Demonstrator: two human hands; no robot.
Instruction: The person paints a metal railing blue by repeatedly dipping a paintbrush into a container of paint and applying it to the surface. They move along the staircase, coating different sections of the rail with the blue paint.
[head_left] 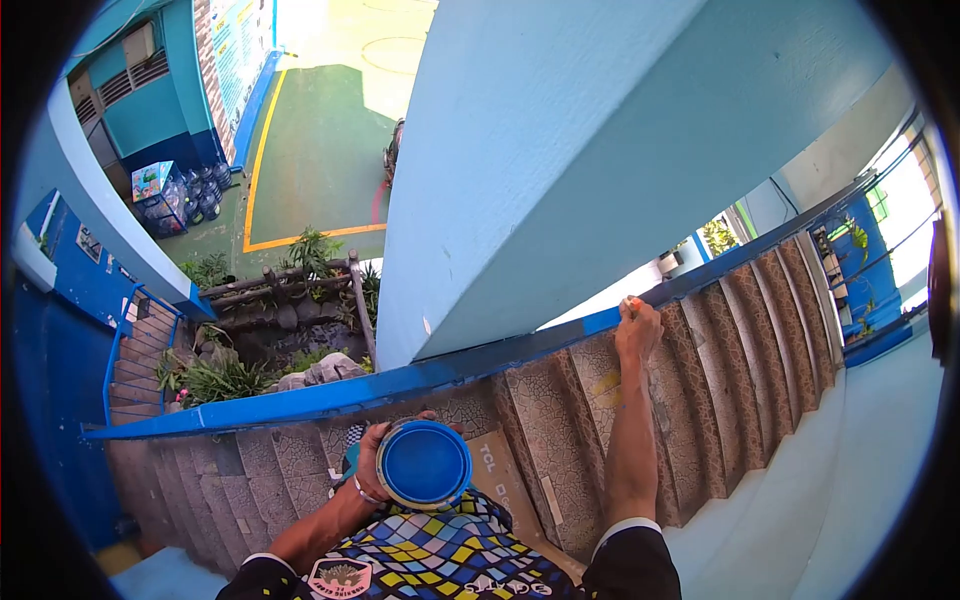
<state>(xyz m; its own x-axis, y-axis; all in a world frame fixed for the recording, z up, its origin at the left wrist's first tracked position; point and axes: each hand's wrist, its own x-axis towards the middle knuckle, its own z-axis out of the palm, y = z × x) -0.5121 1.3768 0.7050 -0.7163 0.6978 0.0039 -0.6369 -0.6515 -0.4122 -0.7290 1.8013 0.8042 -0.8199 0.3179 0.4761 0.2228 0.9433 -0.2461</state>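
Observation:
My left hand (372, 455) is wrapped round a round can of blue paint (425, 462), held close to my chest with its open top facing me. My right hand (640, 330) is stretched forward at the blue-painted ledge (600, 322) beside the stairs. Its fingers are closed on something small with an orange end (634, 304); most of that is hidden by the fingers. The ledge runs along the foot of a light blue slanted wall (540, 180).
Stone-patterned stairs (545, 420) run across below me, with a flattened cardboard piece (505, 480) lying on them. Past the ledge are a planted pond (300, 335), a green court (320, 150) and several water bottles (205, 190). A blue metal railing (135, 345) stands at left.

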